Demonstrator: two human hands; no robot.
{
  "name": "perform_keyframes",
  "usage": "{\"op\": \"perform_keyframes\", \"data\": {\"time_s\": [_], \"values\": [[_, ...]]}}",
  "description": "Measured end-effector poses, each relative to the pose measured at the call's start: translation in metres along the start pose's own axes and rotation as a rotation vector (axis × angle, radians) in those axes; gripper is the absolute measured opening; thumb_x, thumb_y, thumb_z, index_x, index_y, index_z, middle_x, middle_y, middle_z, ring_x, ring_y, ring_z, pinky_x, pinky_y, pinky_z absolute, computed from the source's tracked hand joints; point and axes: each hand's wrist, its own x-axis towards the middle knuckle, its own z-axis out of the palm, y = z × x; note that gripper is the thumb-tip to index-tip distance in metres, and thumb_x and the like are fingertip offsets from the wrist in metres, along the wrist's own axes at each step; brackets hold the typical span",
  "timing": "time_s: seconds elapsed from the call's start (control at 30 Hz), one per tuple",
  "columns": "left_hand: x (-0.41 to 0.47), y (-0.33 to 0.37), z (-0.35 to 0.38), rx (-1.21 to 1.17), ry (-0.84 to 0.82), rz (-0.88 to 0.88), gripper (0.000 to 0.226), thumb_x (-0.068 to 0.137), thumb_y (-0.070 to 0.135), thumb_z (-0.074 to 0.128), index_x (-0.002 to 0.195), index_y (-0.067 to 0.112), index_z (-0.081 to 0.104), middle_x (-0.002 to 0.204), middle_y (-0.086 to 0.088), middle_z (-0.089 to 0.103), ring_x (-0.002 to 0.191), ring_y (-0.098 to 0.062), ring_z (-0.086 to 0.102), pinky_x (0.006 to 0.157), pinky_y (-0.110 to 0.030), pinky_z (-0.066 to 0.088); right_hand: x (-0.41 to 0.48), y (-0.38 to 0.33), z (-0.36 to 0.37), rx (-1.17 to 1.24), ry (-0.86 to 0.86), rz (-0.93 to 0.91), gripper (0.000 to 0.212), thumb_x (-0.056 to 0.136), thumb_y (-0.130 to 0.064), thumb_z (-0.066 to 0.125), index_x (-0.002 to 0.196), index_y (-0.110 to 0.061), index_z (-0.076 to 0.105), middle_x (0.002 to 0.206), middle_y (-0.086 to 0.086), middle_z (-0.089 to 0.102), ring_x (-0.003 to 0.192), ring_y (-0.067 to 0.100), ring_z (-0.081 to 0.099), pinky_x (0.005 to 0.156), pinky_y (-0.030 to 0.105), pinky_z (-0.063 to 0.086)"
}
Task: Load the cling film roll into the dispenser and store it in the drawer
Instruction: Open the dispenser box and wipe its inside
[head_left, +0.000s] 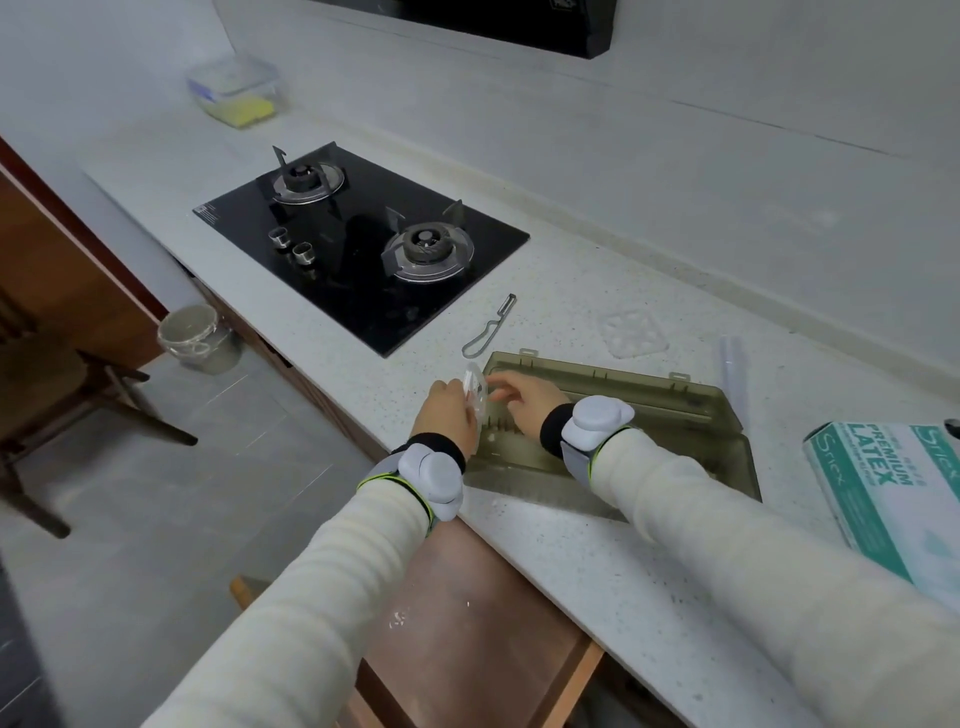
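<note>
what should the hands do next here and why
Probably seat the clear piece at the dispenser's left end: the left hand holds it right there, the right hand reaches to it, the dispenser lies open, and what looks like the roll lies apart on the counter beyond its right end.

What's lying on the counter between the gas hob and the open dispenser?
A small metal tool, likely a peeler, lies there on the counter; the head view shows it.

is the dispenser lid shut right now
No, the dispenser lies opened out flat on the counter, its inside showing.
</note>
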Motion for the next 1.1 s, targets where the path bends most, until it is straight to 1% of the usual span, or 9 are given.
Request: {"op": "perform_keyframes", "data": {"time_s": [0.07, 0.13, 0.27, 0.43, 0.63, 0.8, 1.1], "values": [[-0.002, 0.001, 0.001, 0.014, -0.004, -0.002, 0.022, 0.095, 0.011, 0.039, 0.112, -0.001, 0.048, 0.116, -0.019, 0.049, 0.094, -0.034, 0.058, 0.076, -0.033, 0.045, 0.002, 0.004, -0.003, -0.029, 0.020, -0.006, 0.050, 0.089, 0.006, 0.035, 0.133, -0.014, 0.049, 0.133, 0.007, 0.055, 0.123, 0.021, 0.051, 0.106, 0.032, 0.039], [-0.002, 0.002, 0.002, 0.021, -0.010, -0.010, 0.022, 0.095, 0.011, 0.040, 0.113, 0.000, 0.048, 0.117, -0.018, 0.048, 0.094, -0.035, 0.058, 0.079, -0.036, 0.047, 0.004, 0.008, -0.005, -0.081, 0.034, -0.003, 0.047, 0.090, 0.002, 0.039, 0.133, -0.014, 0.049, 0.137, 0.009, 0.049, 0.127, 0.023, 0.047, 0.110, 0.035, 0.036], [-0.002, 0.003, 0.002, 0.042, -0.055, -0.054, 0.021, 0.094, 0.008, 0.040, 0.111, 0.000, 0.049, 0.117, -0.018, 0.049, 0.096, -0.035, 0.058, 0.080, -0.036, 0.047, 0.009, 0.014, -0.010, -0.202, 0.038, 0.038, 0.043, 0.092, -0.008, 0.044, 0.133, -0.019, 0.048, 0.138, 0.009, 0.046, 0.128, 0.029, 0.042, 0.109, 0.038, 0.034], [-0.004, 0.001, 0.009, 0.047, -0.074, -0.092, 0.021, 0.094, 0.007, 0.040, 0.112, 0.000, 0.048, 0.118, -0.019, 0.048, 0.096, -0.037, 0.058, 0.082, -0.039, 0.049, 0.007, 0.021, -0.009, -0.267, -0.029, 0.095, 0.043, 0.093, -0.013, 0.046, 0.136, -0.016, 0.045, 0.141, 0.010, 0.044, 0.129, 0.030, 0.043, 0.108, 0.040, 0.037], [-0.003, 0.001, 0.012, 0.037, -0.025, -0.137, 0.019, 0.093, 0.008, 0.042, 0.111, 0.001, 0.044, 0.114, -0.019, 0.052, 0.097, -0.036, 0.058, 0.079, -0.040, 0.047, 0.004, 0.029, -0.009, -0.284, -0.043, 0.082, 0.042, 0.092, -0.014, 0.047, 0.134, -0.015, 0.049, 0.140, 0.009, 0.043, 0.127, 0.028, 0.043, 0.107, 0.037, 0.037], [-0.002, 0.007, 0.018, 0.083, 0.003, -0.123, 0.022, 0.091, 0.008, 0.046, 0.112, 0.001, 0.043, 0.117, -0.018, 0.050, 0.104, -0.033, 0.053, 0.082, -0.039, 0.048, 0.006, 0.031, -0.008, -0.300, -0.031, 0.063, 0.041, 0.092, -0.014, 0.048, 0.133, -0.015, 0.050, 0.140, 0.010, 0.043, 0.127, 0.030, 0.042, 0.107, 0.038, 0.036], [0.003, 0.008, 0.019, 0.053, 0.011, -0.173, 0.022, 0.094, 0.012, 0.042, 0.113, 0.000, 0.044, 0.118, -0.018, 0.051, 0.105, -0.034, 0.055, 0.083, -0.038, 0.046, 0.006, 0.035, -0.008, -0.301, -0.026, 0.042, 0.043, 0.092, -0.014, 0.048, 0.134, -0.017, 0.048, 0.141, 0.008, 0.041, 0.130, 0.028, 0.039, 0.108, 0.039, 0.036]]}}
